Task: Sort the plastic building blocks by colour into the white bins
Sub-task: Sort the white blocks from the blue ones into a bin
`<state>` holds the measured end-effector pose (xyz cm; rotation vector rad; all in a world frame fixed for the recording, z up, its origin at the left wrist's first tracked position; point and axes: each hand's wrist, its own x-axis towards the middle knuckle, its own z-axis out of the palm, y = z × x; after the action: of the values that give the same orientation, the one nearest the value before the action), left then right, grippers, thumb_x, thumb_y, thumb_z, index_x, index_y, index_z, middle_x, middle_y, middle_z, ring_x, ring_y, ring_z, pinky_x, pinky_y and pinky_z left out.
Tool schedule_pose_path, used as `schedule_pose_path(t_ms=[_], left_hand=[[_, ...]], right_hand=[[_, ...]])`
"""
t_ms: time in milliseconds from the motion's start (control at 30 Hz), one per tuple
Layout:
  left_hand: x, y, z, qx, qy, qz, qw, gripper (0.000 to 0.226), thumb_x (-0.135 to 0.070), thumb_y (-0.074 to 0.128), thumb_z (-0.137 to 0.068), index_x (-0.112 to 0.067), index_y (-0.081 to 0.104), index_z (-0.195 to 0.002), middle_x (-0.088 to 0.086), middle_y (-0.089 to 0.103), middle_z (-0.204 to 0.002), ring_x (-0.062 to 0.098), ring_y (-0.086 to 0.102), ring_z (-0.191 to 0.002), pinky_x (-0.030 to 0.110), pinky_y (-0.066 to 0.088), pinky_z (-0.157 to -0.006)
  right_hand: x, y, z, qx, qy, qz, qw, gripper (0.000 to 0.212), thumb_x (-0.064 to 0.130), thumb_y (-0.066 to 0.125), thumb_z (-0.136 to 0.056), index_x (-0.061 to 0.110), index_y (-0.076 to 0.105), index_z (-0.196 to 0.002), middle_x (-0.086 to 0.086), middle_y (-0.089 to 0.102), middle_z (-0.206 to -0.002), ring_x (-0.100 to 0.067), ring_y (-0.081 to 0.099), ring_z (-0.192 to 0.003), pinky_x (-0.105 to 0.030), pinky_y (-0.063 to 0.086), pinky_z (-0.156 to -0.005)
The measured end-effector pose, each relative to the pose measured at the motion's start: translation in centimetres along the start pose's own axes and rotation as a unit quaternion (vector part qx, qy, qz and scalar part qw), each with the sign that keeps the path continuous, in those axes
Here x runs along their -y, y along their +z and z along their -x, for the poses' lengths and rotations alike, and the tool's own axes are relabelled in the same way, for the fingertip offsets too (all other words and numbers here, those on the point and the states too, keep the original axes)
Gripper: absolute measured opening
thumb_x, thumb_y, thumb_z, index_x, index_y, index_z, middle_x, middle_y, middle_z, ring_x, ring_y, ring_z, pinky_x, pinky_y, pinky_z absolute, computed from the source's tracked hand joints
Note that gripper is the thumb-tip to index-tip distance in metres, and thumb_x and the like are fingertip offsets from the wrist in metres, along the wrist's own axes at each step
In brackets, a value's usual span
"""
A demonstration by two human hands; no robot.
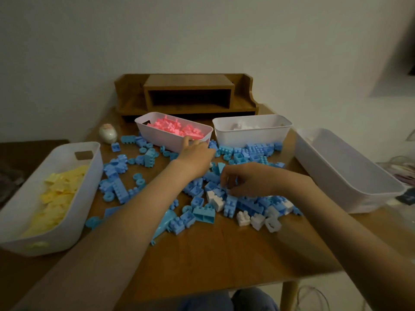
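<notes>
The right hand is lowered onto the middle of the pile, its fingers curled down and pinching a small white block. The left hand reaches further back, its fingertips at the near wall of the pink bin; the back of the hand hides its fingers, so whether it grips anything cannot be told. Blue blocks lie scattered across the wooden table around and between both hands, with a few white blocks near the right forearm. 4 white bins ring the pile: the yellow bin at the left, heaped with yellow pieces, the pink bin at the back left full of pink ones, a bin of white pieces at the back right, and a long bin at the far right. Behind them stands a wooden desk shelf, and a pale egg-shaped object sits beside the pink bin
</notes>
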<state>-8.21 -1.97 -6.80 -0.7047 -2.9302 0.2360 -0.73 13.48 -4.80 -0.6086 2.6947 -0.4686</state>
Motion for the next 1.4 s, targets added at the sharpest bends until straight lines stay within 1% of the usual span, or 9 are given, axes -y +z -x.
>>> schedule_pose_path(t_ms=[167,400,500,633,767,900,1033,1233,1400], left_hand=[[0.7,0.0,0.0,0.055,-0.037,0.042,0.997,0.027,-0.032,0.043,-0.097,-0.016,0.059,-0.113,0.009,0.047,-0.12,0.027,0.038,-0.118,0.043,0.02,-0.101],[1.8,-0.5,0.5,0.011,-0.009,0.164,0.986,0.017,-0.028,0.046,-0.096,-0.017,0.055,-0.106,0.005,0.058,-0.108,0.025,0.051,-0.1,0.036,0.031,-0.082],[1.7,-1.9,-0.3,-0.013,0.015,0.219,0.976,0.018,-0.022,0.048,-0.095,-0.013,0.055,-0.109,0.009,0.06,-0.106,0.024,0.056,-0.091,0.037,0.047,-0.077],[1.3,-4.1,-3.5,-0.071,0.01,0.245,0.967,0.023,-0.021,0.05,-0.095,-0.013,0.052,-0.117,0.011,0.058,-0.114,0.024,0.056,-0.096,0.036,0.049,-0.076],[-0.6,-4.4,-7.3,-0.093,-0.045,0.254,0.962,0.024,-0.013,0.049,-0.095,-0.008,0.048,-0.118,0.015,0.056,-0.114,0.029,0.056,-0.097,0.037,0.046,-0.075],[-2.4,-3.0,-10.9,-0.09,-0.029,0.246,0.965,0.033,-0.021,0.044,-0.099,-0.014,0.046,-0.131,0.014,0.053,-0.127,0.03,0.053,-0.111,0.039,0.045,-0.085],[-2.9,-1.4,-13.5,0.015,0.022,0.199,0.98,0.042,-0.015,0.033,-0.102,-0.015,0.035,-0.145,0.012,0.043,-0.144,0.029,0.044,-0.128,0.039,0.037,-0.104],[-3.0,-2.0,-12.8,0.017,0.033,0.236,0.971,0.038,-0.021,0.029,-0.103,-0.012,0.049,-0.134,0.01,0.049,-0.139,0.025,0.047,-0.124,0.033,0.036,-0.1],[-3.7,-2.8,-8.6,-0.036,0.009,0.268,0.963,0.044,-0.017,0.038,-0.1,-0.019,0.035,-0.144,0.007,0.035,-0.149,0.027,0.032,-0.136,0.04,0.032,-0.108]], right_hand=[[0.1,0.1,-1.1,-0.022,-0.003,0.013,1.0,0.021,0.018,0.057,-0.09,0.031,0.053,-0.106,0.014,0.056,-0.094,-0.002,0.053,-0.079,-0.015,0.042,-0.065],[-0.4,-1.6,-2.0,-0.089,-0.015,-0.032,0.995,0.02,0.012,0.055,-0.091,0.028,0.058,-0.102,0.01,0.06,-0.092,-0.004,0.056,-0.082,-0.011,0.042,-0.069],[-1.6,-2.9,-3.0,-0.196,0.003,-0.048,0.979,0.017,0.013,0.056,-0.09,0.025,0.059,-0.102,0.005,0.061,-0.094,-0.004,0.055,-0.079,-0.014,0.046,-0.065],[-5.1,-5.1,-5.6,-0.392,0.082,-0.06,0.915,0.014,0.009,0.048,-0.093,0.017,0.057,-0.101,-0.007,0.064,-0.098,-0.02,0.057,-0.078,-0.03,0.048,-0.063],[-8.2,-6.4,-7.3,-0.48,0.151,-0.088,0.86,0.024,0.003,0.04,-0.094,0.01,0.06,-0.105,-0.013,0.063,-0.107,-0.02,0.053,-0.083,-0.029,0.041,-0.071],[-9.7,-6.6,-8.5,-0.36,0.252,0.037,0.898,0.031,0.011,0.039,-0.095,0.006,0.051,-0.123,-0.014,0.057,-0.109,-0.026,0.054,-0.096,-0.033,0.043,-0.081],[-10.0,-6.2,-9.0,-0.234,0.265,0.172,0.919,0.032,0.013,0.035,-0.096,0.014,0.041,-0.127,-0.015,0.05,-0.126,-0.035,0.048,-0.113,-0.06,0.032,-0.1],[-10.2,-6.4,-8.8,-0.3,0.268,0.0,0.916,0.038,0.019,0.028,-0.096,0.028,0.06,-0.116,-0.01,0.058,-0.121,-0.029,0.046,-0.114,-0.052,0.02,-0.107],[-9.3,-5.8,-6.5,-0.36,0.235,-0.065,0.901,0.054,0.005,0.037,-0.088,0.031,0.045,-0.134,-0.014,0.045,-0.137,-0.031,0.045,-0.121,-0.043,0.042,-0.099]])
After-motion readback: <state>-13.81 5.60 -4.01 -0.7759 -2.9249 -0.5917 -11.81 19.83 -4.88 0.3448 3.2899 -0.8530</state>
